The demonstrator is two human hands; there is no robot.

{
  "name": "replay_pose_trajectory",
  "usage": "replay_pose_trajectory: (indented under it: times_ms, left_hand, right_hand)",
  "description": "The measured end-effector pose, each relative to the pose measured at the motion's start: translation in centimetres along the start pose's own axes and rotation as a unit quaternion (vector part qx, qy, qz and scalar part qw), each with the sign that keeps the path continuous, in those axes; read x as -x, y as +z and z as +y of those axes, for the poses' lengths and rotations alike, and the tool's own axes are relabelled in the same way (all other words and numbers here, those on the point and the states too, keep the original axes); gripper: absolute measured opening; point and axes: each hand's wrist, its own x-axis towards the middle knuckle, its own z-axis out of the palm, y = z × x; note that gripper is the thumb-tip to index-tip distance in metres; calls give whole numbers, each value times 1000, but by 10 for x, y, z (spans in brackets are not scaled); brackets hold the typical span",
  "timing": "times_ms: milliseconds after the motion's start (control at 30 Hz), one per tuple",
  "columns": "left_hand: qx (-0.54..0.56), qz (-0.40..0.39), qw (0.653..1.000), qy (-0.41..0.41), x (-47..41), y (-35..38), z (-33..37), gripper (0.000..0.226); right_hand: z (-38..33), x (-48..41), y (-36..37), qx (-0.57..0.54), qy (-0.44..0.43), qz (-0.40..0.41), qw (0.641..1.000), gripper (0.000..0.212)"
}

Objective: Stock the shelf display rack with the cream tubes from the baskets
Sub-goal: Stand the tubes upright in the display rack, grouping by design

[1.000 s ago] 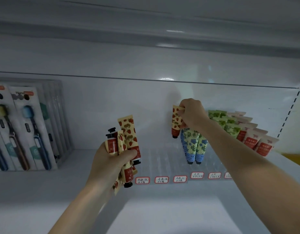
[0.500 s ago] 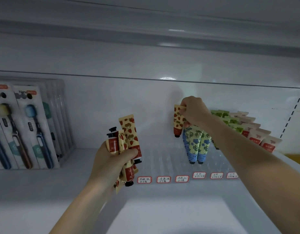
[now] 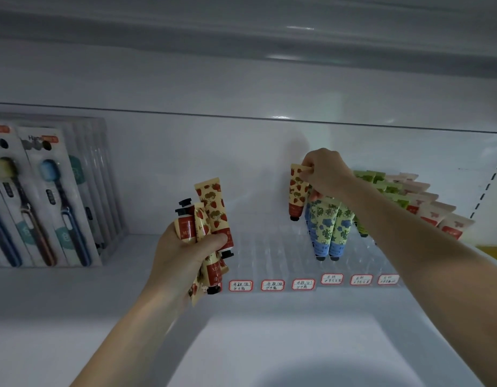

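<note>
At the shelf's (image 3: 102, 317) left edge, toothbrush packs (image 3: 46, 196) stand upright in a row, leaning back toward the rear wall.

Right of them, above the middle of the shelf, the left hand (image 3: 183, 252) is curled tight round a bunch of strawberry tubes (image 3: 211, 210). The thumb lies across their front. Some of these tubes point cap up and others cap down, and the tallest sticks up past the fingers with its flat crimped end on top.

Just beyond this hand, a clear display rack (image 3: 269, 252) sits against the back of the shelf. A line of red-bordered price labels (image 3: 272, 284) runs along its front edge. The rack's left lanes show no tubes.

Farther right, the right hand (image 3: 325, 174) reaches to the rear of the rack and pinches one strawberry tube (image 3: 297, 191) by its crimped top, between the thumb and bent fingers. The tube hangs cap down, and whether the cap touches the rack cannot be told. Just beside it on the right stand the blue-flower tubes (image 3: 331, 230), cap down and leaning back, partly hidden by the right wrist.

Past the forearm come the green tubes (image 3: 381, 185), then the pink tubes (image 3: 437, 213) with red bands. These fan out in rows toward the shelf's right edge. At that edge a yellow surface (image 3: 493, 250) shows, too cut off to identify.
</note>
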Motion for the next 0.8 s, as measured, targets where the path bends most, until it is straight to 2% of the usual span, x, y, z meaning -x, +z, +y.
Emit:
replay_pose_trajectory:
  times_ms: [167,233,300,367,567,700,800]
  left_hand:
    - [5,3,1000,1,0,0,-1,19]
    - [8,3,1000,3,0,1,-1,19]
    - [6,0,1000,4,0,1,-1,19]
    - [-1,-1,1000,6,-1,0,-1,20]
    - [-3,-1,1000,6,-3,2,-3,21]
    - [-8,-6,1000,5,-4,3,-5,21]
    - [-9,-6,1000,3,-4,4,-6,20]
  right_hand:
    - [-3,-3,1,48,6,-28,998,10]
    - [-8,-6,1,122,12,-34,992,11]
    - [-12,-9,3,222,-1,-7,975,17]
    - [-14,-11,2,254,-14,1,967,19]
    - [-3,-13,-2,205,-25,-11,978,17]
    - [4,-12,-3,131,-28,-8,991,11]
    - [8,-13,-2,128,-36,-13,991,7]
